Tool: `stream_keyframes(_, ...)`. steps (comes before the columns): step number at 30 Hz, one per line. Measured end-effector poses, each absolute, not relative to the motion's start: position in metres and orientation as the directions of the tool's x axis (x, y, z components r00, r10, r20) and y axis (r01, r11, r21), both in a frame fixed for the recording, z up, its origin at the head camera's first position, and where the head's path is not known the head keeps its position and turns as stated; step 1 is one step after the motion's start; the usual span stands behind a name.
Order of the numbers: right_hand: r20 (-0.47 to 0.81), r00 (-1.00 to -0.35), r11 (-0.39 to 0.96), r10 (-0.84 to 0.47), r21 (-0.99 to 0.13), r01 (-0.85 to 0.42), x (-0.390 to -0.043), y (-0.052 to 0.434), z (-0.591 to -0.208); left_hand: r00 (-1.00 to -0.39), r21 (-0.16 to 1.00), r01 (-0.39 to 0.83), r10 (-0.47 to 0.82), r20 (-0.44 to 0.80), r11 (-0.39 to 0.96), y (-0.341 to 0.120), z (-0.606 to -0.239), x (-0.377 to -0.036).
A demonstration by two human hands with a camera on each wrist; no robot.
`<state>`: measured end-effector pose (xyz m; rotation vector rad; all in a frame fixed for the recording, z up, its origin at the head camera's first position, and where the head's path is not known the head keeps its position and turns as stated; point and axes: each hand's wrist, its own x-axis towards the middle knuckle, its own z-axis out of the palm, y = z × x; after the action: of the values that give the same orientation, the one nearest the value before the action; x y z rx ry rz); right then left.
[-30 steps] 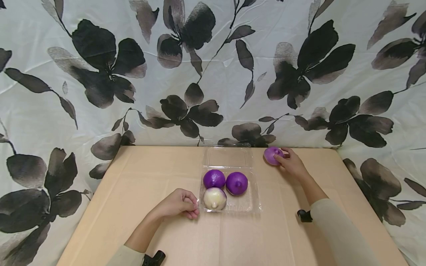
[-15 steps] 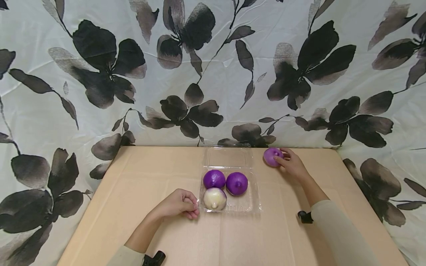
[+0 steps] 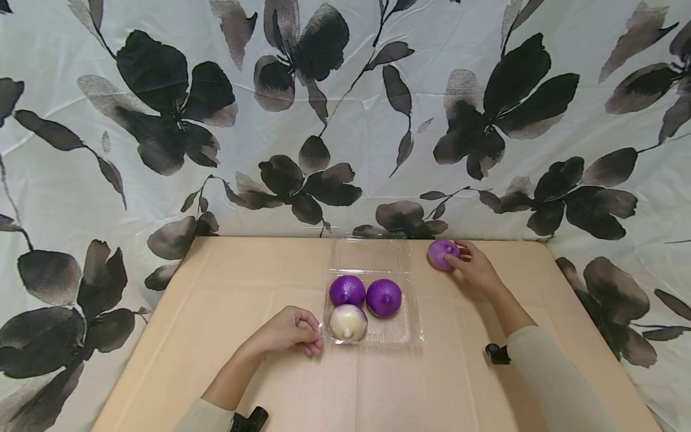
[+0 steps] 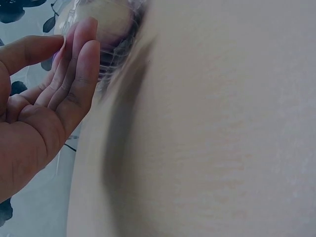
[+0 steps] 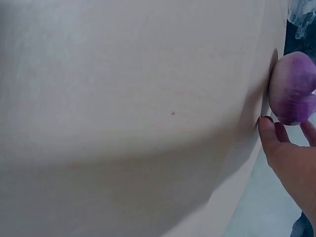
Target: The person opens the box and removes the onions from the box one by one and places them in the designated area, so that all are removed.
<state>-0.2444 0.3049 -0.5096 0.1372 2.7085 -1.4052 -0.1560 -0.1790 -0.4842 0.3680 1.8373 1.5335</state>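
A clear plastic clamshell container (image 3: 396, 333) stands with its lid (image 3: 369, 255) folded back. Inside are two deep purple onions, one at the back left (image 3: 347, 291) and one on the right (image 3: 384, 298), and a whitish onion (image 3: 348, 323) at the front left. My left hand (image 3: 296, 331) pinches the container's left edge near the front corner; the left wrist view shows thumb and fingertips meeting at the plastic. To the right of the lid, my right hand (image 3: 476, 266) holds a paler purple onion (image 3: 442, 254), thumb on its near side, fingertips partly hidden behind it.
The tan table (image 3: 410, 390) ends just behind the lid and the held onion. A white cloth (image 3: 378, 150) with dark flowers hangs behind and around it. Black wrist cameras, left (image 3: 249, 419) and right (image 3: 497, 353), sit at the sleeves.
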Motion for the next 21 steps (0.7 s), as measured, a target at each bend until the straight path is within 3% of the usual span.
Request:
stream_keyframes(13,-0.084,-0.996,0.581,0.009,-0.811,0.074,-0.236,0.308,-0.500,-0.716,0.941,-0.217,0.613,-0.335,0.261,-0.179,-0.484,-0.155)
stream_keyframes(21,0.089,-0.996,0.589,-0.029,-0.804,-0.089,-0.221,0.309,-0.472,-0.714,0.941,-0.217,0.615,-0.335,0.260,-0.179,-0.485,-0.155)
